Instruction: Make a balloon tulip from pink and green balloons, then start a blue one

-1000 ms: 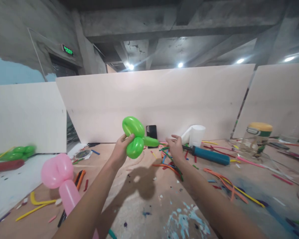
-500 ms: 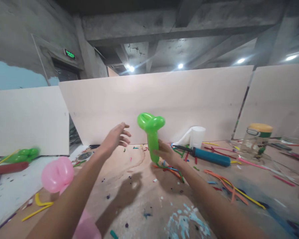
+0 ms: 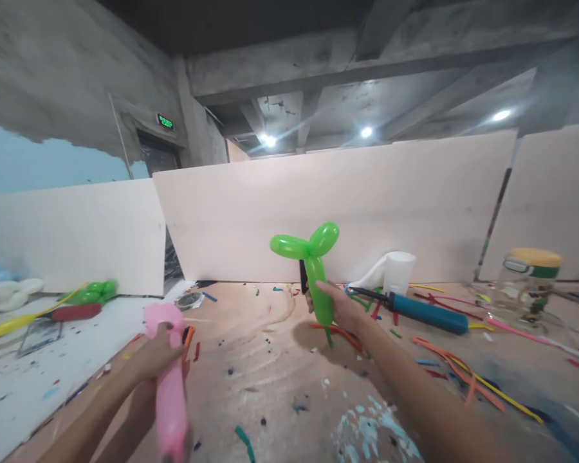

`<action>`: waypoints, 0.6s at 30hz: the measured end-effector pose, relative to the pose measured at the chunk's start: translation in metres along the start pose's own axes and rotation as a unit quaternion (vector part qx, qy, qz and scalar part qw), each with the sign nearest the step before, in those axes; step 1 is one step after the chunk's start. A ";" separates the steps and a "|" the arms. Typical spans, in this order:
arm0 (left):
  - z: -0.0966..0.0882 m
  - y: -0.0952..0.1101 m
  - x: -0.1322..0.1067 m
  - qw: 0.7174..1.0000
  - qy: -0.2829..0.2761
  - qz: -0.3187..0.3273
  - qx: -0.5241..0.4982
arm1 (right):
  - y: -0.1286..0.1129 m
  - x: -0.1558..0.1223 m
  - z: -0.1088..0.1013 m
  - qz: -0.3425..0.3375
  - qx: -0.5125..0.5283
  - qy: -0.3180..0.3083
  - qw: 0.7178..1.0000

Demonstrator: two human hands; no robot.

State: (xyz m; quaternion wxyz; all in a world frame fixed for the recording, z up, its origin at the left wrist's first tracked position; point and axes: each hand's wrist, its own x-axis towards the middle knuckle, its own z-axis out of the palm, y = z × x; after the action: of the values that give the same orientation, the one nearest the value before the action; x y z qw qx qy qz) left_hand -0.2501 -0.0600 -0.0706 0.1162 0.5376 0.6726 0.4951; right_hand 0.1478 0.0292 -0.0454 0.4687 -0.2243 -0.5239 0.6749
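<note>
My right hand [image 3: 340, 307] is closed round the stem of a green twisted balloon [image 3: 313, 260], held upright above the table with two lobes spread at its top. My left hand [image 3: 155, 352] grips a pink twisted balloon [image 3: 170, 379] low at the left, near the table's front edge; that balloon is blurred by motion. A black phone [image 3: 302, 276] shows just behind the green balloon.
A teal balloon pump [image 3: 423, 312] and a roll of white paper [image 3: 395, 272] lie right of my right hand. Several loose uninflated balloons [image 3: 456, 373] litter the wooden table [image 3: 280, 379]. A jar with a yellow lid [image 3: 528, 283] stands far right. Finished balloons [image 3: 84, 296] rest at the left. White boards [image 3: 318, 212] wall the back.
The green balloon passed from my left hand to my right, which holds it upright. My left hand dropped down to the left and took hold of the pink balloon. The view swung left.
</note>
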 end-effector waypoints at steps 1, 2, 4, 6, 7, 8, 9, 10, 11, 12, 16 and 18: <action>0.009 0.006 0.004 1.000 0.002 -0.005 0.001 | 0.000 -0.001 0.002 -0.002 -0.007 0.001 1.000; 0.019 0.016 0.008 1.000 -0.006 -0.008 -0.018 | -0.001 -0.002 0.004 -0.002 -0.013 -0.004 1.000; 0.040 0.041 0.017 0.995 -0.018 -0.016 -0.094 | -0.004 -0.006 0.006 0.011 -0.010 -0.038 0.999; 0.062 0.073 0.023 0.985 -0.002 0.035 -0.168 | -0.009 -0.011 0.007 0.026 0.018 -0.087 0.996; 0.073 0.090 0.024 0.977 0.005 0.061 -0.205 | -0.011 -0.013 0.007 0.029 0.033 -0.106 0.993; 0.085 0.107 0.024 0.964 -0.003 0.079 -0.253 | -0.013 -0.015 0.007 0.028 0.044 -0.118 0.992; 0.097 0.123 0.022 0.950 -0.018 0.089 -0.299 | -0.014 -0.017 0.007 0.026 0.046 -0.124 0.991; 0.109 0.138 0.020 0.935 -0.034 0.093 -0.342 | -0.016 -0.018 0.008 0.026 0.044 -0.126 0.991; 0.121 0.151 0.017 0.924 -0.046 0.091 -0.369 | -0.017 -0.019 0.008 0.028 0.043 -0.127 0.991; 0.131 0.162 0.013 0.918 -0.055 0.100 -0.380 | -0.017 -0.019 0.009 0.033 0.043 -0.127 0.990; 0.161 0.193 -0.003 0.897 -0.073 0.173 -0.401 | -0.017 -0.020 0.009 0.060 0.064 -0.112 0.990; 0.168 0.198 -0.007 0.895 -0.054 0.178 -0.405 | -0.017 -0.019 0.008 0.074 0.068 -0.116 0.988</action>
State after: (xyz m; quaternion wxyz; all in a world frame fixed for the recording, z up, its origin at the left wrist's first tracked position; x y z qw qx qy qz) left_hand -0.0112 0.0113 0.0028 0.2701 0.5804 0.2996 0.7074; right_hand 0.1571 0.0087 -0.0306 0.3678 -0.1502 -0.5094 0.7634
